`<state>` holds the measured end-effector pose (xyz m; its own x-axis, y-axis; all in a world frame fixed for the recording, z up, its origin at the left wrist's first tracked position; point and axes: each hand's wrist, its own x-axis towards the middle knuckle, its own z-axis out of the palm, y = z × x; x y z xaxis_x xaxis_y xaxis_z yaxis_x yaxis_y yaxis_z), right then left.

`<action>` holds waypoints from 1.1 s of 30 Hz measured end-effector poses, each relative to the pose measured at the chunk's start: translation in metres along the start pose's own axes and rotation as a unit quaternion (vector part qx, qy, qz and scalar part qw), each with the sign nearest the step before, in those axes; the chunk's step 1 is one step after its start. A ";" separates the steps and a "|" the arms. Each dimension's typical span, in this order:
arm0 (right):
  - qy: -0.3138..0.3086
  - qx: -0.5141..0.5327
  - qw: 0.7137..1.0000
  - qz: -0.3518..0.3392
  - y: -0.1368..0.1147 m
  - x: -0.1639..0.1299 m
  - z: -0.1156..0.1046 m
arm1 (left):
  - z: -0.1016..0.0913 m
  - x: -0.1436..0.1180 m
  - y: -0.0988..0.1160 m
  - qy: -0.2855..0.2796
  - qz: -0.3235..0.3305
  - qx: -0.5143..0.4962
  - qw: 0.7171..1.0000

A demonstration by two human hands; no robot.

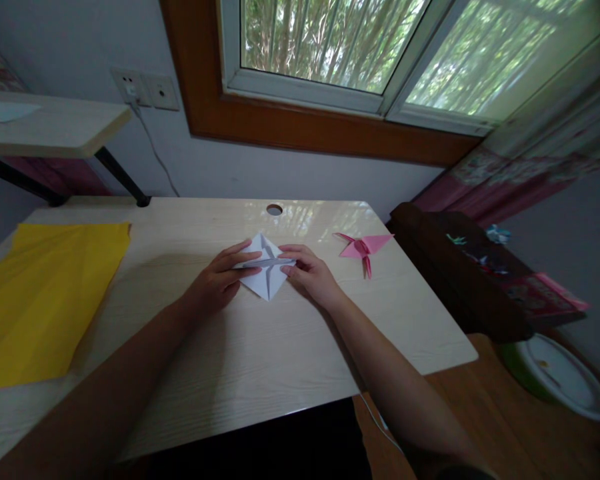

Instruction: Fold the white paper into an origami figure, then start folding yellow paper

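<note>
Two hands (221,275) (311,270) hold one paper (267,287) (folded).

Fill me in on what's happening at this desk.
A person's left grip and right grip hold opposite sides of a white paper. It is partly folded, with a fold running across it between them. On the desk, a folded pink paper lies to the right and a yellow sheet to the left.

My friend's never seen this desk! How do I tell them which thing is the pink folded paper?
Find the pale desk below the window. On its top, to the right of the right hand, lies the pink folded paper. Its pink colour and thin, pointy arms set it apart from the white paper and the big yellow sheet.
</note>
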<state>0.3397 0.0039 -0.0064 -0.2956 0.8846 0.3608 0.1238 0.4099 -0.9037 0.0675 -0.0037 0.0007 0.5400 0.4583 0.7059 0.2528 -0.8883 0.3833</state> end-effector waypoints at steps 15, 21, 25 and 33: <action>0.011 -0.014 1.000 0.008 -0.009 -0.001 0.001 | 0.000 -0.002 0.001 0.085 -0.181 -0.132 0.971; -0.068 -0.030 0.997 -0.021 -0.012 -0.001 0.004 | -0.002 -0.004 -0.003 0.001 -0.090 -0.073 0.993; -0.087 -0.051 0.993 -0.055 -0.011 -0.002 0.005 | 0.002 -0.004 -0.001 -0.024 -0.068 -0.085 0.994; -0.070 -0.088 0.991 -0.075 -0.014 -0.003 0.006 | -0.001 -0.005 0.003 -0.003 -0.175 -0.207 0.963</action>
<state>0.3336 -0.0058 0.0039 -0.4497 0.7760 0.4423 0.2275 0.5784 -0.7834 0.0648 -0.0086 -0.0016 0.4848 0.7266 0.4869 0.0802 -0.5912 0.8025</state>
